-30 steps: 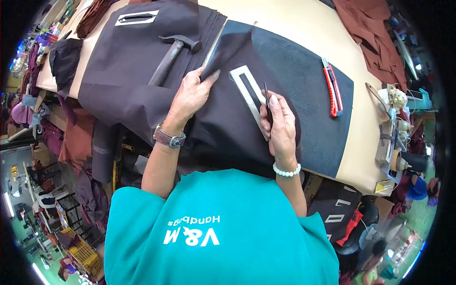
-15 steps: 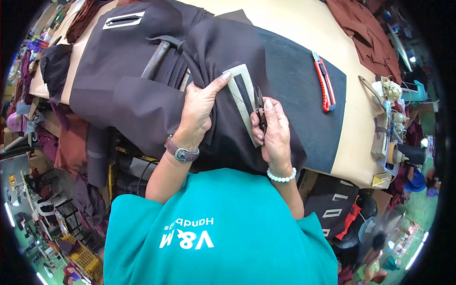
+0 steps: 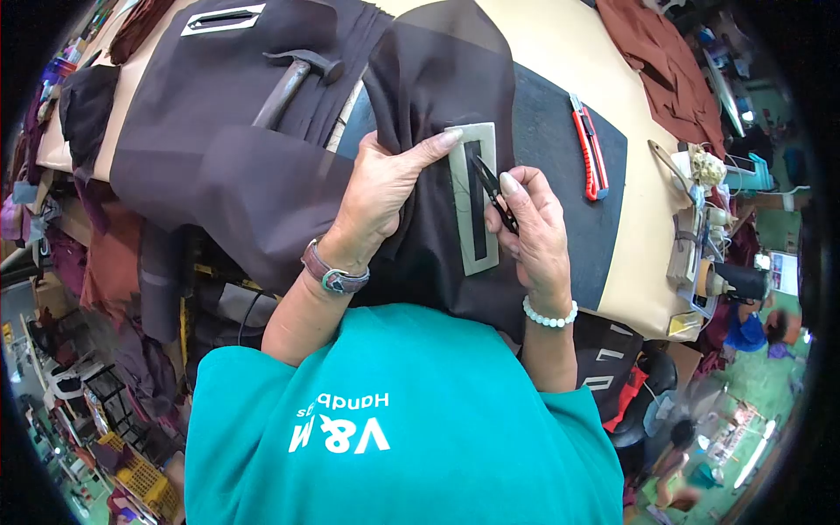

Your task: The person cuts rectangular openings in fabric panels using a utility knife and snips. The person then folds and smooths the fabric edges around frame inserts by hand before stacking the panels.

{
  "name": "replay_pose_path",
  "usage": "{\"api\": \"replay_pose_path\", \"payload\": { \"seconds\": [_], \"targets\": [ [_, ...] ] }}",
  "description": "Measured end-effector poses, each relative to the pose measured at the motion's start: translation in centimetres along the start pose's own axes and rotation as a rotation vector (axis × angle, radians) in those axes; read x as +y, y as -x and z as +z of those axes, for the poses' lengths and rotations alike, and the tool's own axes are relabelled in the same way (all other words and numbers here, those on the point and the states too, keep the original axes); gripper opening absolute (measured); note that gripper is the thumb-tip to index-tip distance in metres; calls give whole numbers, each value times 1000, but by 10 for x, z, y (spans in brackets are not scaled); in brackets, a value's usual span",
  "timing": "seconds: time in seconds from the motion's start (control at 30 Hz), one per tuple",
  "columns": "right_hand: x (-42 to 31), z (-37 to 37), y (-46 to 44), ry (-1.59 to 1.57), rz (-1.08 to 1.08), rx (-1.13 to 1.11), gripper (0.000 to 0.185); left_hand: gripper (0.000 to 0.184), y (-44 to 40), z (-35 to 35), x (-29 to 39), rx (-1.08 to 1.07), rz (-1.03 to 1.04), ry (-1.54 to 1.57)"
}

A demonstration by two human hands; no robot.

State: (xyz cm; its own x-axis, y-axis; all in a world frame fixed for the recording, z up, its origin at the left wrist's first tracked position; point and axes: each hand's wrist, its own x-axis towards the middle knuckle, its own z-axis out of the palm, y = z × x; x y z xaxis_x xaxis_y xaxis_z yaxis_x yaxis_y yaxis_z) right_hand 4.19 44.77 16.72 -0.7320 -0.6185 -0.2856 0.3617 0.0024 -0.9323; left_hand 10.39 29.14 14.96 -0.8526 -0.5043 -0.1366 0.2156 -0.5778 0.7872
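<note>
Dark brown fabric (image 3: 236,188) is gathered up in my left hand (image 3: 381,197), whose thumb presses the top left edge of a whitish rectangular frame (image 3: 465,223). That frame lies on the fabric around a dark slot. My right hand (image 3: 535,227) is closed on small black snips (image 3: 496,197), and their tips point into the slot's upper part. Left of my hands, a hammer (image 3: 287,92) rests on the stacked fabric. A second whitish frame (image 3: 254,24) is at the top left of the stack.
A red utility knife (image 3: 589,149) lies on the dark board (image 3: 604,219) to the right. Reddish-brown fabric (image 3: 669,74) is at the table's top right. Thread spools and a tape dispenser (image 3: 700,262) stand along the right edge. A person is partly visible at lower right.
The fabric with the frame has been lifted and turned more upright, shifting right in view. My left thumb has come onto the frame, and the snips in my right hand have moved over the slot.
</note>
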Motion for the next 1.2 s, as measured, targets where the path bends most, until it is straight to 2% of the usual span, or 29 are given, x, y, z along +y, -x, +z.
{"api": "replay_pose_path", "payload": {
  "seconds": [0.1, 0.2, 0.43, 0.63, 0.83, 1.2],
  "targets": [
    [0, 2, -1, 19, 10, 26, 23, 22, 3, 1, 3, -60, -28, 15],
    [-1, 2, -1, -12, -12, -4, 23, 22, 3, 0, -6, 24, -20, -56],
    [10, -5, 5, -9, 9, 14, 23, 19, 6, 1, 2, -8, -11, 32],
    [9, -1, 7, -6, -3, 44, 22, 17, 10, 2, -5, -62, -34, -39],
    [10, 0, 6, -57, -10, 33, 21, 14, 12, 1, 1, -83, 58, -50],
    [6, 1, 5, -98, -29, 11, 23, 16, 13, -1, -3, -167, 33, -125]
  ]
}}
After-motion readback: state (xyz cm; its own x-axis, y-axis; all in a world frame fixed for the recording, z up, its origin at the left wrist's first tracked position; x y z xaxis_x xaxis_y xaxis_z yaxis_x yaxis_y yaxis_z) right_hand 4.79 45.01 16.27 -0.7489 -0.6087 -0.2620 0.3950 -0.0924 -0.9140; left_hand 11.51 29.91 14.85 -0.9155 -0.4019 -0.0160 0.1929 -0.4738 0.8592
